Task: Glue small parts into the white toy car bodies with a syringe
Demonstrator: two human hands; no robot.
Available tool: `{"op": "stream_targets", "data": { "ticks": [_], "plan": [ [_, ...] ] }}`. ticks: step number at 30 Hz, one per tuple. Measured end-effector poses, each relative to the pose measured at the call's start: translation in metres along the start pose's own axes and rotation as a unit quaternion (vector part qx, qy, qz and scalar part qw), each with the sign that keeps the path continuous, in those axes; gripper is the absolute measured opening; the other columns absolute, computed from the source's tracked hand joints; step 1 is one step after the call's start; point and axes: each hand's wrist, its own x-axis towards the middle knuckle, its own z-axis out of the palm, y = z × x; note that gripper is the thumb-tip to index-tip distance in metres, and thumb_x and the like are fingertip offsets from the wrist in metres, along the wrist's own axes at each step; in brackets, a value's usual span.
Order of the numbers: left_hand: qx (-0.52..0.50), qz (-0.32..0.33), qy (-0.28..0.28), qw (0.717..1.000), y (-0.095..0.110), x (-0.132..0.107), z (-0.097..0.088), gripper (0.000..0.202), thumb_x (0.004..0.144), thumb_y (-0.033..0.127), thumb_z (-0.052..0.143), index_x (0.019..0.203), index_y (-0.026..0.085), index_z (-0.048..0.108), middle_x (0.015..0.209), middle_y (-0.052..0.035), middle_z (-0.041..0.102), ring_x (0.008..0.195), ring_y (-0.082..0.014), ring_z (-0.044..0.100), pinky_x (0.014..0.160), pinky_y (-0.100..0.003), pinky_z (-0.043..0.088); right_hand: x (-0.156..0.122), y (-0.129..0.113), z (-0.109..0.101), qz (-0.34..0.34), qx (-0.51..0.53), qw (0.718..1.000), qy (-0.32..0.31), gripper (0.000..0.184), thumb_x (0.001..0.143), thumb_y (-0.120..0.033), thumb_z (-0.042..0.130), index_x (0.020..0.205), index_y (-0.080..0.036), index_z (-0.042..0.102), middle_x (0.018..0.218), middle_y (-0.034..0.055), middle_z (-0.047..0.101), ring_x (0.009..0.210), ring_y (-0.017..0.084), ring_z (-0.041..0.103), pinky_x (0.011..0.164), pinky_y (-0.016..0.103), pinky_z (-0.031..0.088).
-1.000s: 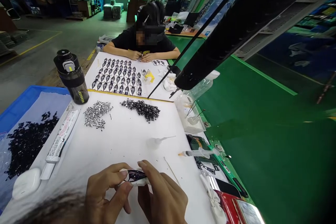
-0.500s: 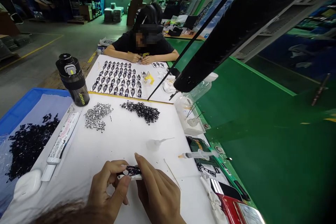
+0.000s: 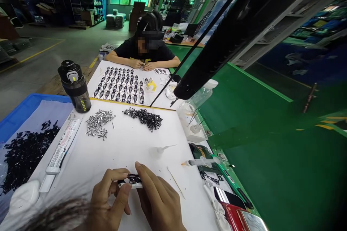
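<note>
A small black-and-white oval part (image 3: 132,179) is held low above the white tabletop, near its front. Thumb and index finger of my left hand (image 3: 111,196) pinch its left end. My right hand (image 3: 159,198) closes round the right end, its fingers hiding that side. Past the hands lie a pile of small silver pins (image 3: 99,122) and a heap of small black pieces (image 3: 145,117). A thin stick (image 3: 175,182) rests just right of my right hand. Behind it are a small translucent dropper bottle (image 3: 158,151) and a syringe (image 3: 199,162) with an orange tip.
Left are a blue tray (image 3: 29,104) of black pieces, a dark bottle (image 3: 74,86), a tube (image 3: 63,146) and a white case (image 3: 24,196). Opposite, a co-worker (image 3: 145,48) sits behind rows of similar parts (image 3: 119,85). A black lamp-like arm (image 3: 206,50) slants overhead.
The whole view has shifted slightly, so the table things appear a little lower and further left. Both hands keep their grip on the part, with little visible change.
</note>
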Motion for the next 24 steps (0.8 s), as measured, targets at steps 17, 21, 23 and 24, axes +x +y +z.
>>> {"op": "stream_targets", "data": {
  "ticks": [17, 21, 23, 24],
  "plan": [
    [-0.007, 0.088, 0.032, 0.996, -0.002, -0.012, -0.001, 0.012, 0.090, 0.034, 0.066, 0.093, 0.027, 0.075, 0.111, -0.0083, 0.077, 0.034, -0.0045, 0.050, 0.033, -0.020, 0.044, -0.005, -0.013, -0.005, 0.004, -0.004, 0.999, 0.041, 0.072, 0.088, -0.005, 0.055, 0.155, -0.014, 0.031, 0.108, 0.0135, 0.075, 0.067, 0.019, 0.073, 0.050, 0.028, 0.055],
    [-0.007, 0.090, 0.014, 0.996, -0.002, -0.010, -0.002, 0.014, 0.091, 0.036, 0.064, 0.097, 0.029, 0.074, 0.113, -0.0080, 0.077, 0.036, -0.0063, 0.052, 0.036, -0.023, 0.046, -0.009, -0.009, -0.008, -0.003, -0.001, 1.000, 0.023, 0.071, 0.089, -0.007, 0.056, 0.155, -0.013, 0.032, 0.115, 0.0152, 0.073, 0.076, 0.022, 0.075, 0.055, 0.029, 0.058],
    [-0.015, 0.082, -0.001, 0.997, -0.003, -0.008, -0.002, 0.015, 0.092, 0.036, 0.062, 0.100, 0.029, 0.072, 0.114, -0.0071, 0.076, 0.037, -0.0055, 0.053, 0.039, -0.022, 0.048, -0.008, -0.006, -0.008, -0.014, 0.004, 1.000, 0.019, 0.069, 0.090, -0.007, 0.054, 0.155, -0.011, 0.031, 0.114, 0.0169, 0.073, 0.075, 0.021, 0.074, 0.055, 0.030, 0.058],
    [-0.018, 0.078, -0.008, 0.997, -0.003, -0.007, -0.002, 0.015, 0.092, 0.036, 0.062, 0.100, 0.029, 0.071, 0.114, -0.0067, 0.076, 0.038, -0.0052, 0.053, 0.041, -0.022, 0.049, -0.006, -0.004, -0.009, -0.017, 0.007, 1.000, 0.020, 0.069, 0.090, -0.007, 0.054, 0.155, -0.009, 0.030, 0.112, 0.0178, 0.073, 0.072, 0.021, 0.073, 0.054, 0.030, 0.057]
  ]
}}
